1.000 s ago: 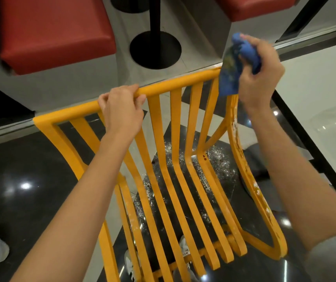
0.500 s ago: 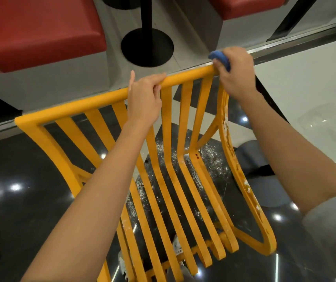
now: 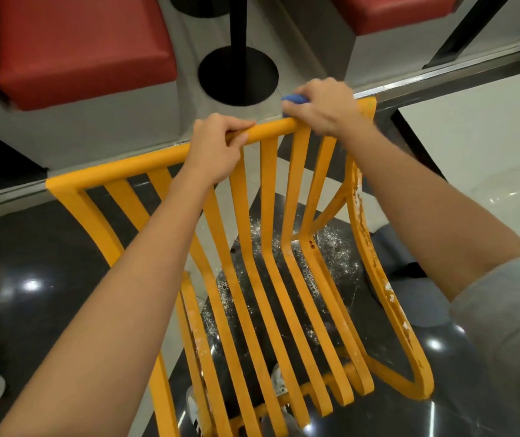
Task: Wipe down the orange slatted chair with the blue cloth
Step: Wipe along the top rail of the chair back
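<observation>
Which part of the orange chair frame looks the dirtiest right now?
The outer side rail below the right hand: white specks and chipped patches run along it.

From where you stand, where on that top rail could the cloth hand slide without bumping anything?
The top rail is bare from its left corner to the left hand. Only a short bare stretch lies between that hand and the right hand gripping the blue cloth. Beyond it, just the right corner is free.
</observation>
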`<state>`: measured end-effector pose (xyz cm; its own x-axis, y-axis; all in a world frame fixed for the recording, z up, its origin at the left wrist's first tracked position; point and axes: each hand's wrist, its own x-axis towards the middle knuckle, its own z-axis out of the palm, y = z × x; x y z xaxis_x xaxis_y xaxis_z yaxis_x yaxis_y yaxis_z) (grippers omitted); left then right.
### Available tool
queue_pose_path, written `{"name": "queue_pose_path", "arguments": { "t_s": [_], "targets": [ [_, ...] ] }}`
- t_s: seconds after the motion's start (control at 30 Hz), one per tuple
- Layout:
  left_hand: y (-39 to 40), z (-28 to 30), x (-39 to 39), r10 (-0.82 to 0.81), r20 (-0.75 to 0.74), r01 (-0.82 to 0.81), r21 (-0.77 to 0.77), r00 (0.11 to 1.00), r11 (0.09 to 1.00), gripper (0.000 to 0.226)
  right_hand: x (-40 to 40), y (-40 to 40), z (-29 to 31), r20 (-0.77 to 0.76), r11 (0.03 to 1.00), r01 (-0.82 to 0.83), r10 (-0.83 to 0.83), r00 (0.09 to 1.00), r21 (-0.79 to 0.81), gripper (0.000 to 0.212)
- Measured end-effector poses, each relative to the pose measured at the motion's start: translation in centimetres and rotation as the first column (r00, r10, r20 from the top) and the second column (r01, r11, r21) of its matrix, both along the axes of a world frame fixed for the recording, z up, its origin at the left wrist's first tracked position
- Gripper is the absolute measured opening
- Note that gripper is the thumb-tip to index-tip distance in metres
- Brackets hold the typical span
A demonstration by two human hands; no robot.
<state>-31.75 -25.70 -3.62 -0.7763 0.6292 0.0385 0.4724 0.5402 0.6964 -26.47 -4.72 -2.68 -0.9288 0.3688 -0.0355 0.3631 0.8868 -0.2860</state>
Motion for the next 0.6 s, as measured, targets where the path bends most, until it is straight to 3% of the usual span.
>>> {"name": "queue_pose_path", "arguments": {
  "t_s": [0.1, 0.2, 0.33, 0.5, 0.6],
  "targets": [
    [0.1, -0.4, 0.0, 0.036, -0.003, -0.037, -0.008, 0.999, 0.999, 0.03, -1.2, -2.2, 0.3, 0.026, 0.988, -0.143, 0.144, 0.989, -0.05, 0.034],
    [0.2, -0.3, -0.2, 0.04, 0.014, -0.039, -0.011, 0.999, 0.999, 0.03, -1.4, 0.7, 1.4, 0.126, 0.984, -0.085, 0.105, 0.986, -0.157, 0.032],
    [0.3, -0.2, 0.3, 0.072, 0.034, -0.073, 0.016, 0.997, 0.997, 0.03, -2.4, 1.6, 1.3, 0.373, 0.996, -0.083, 0.063, 0.926, 0.038, 0.043],
    [0.5, -0.4, 0.4, 0.081, 0.013, -0.082, 0.019, 0.997, 0.996, 0.031, -2.7, 0.6, 0.7, 0.315, 0.992, -0.128, 0.129, 0.94, -0.021, 0.052],
    [0.5, -0.4, 0.4, 0.09, 0.029, -0.09, 0.01, 0.996, 0.996, 0.03, -2.1, 1.3, 0.3, 0.045, 0.954, 0.001, 0.013, 0.999, -0.301, 0.04]
  ]
}}
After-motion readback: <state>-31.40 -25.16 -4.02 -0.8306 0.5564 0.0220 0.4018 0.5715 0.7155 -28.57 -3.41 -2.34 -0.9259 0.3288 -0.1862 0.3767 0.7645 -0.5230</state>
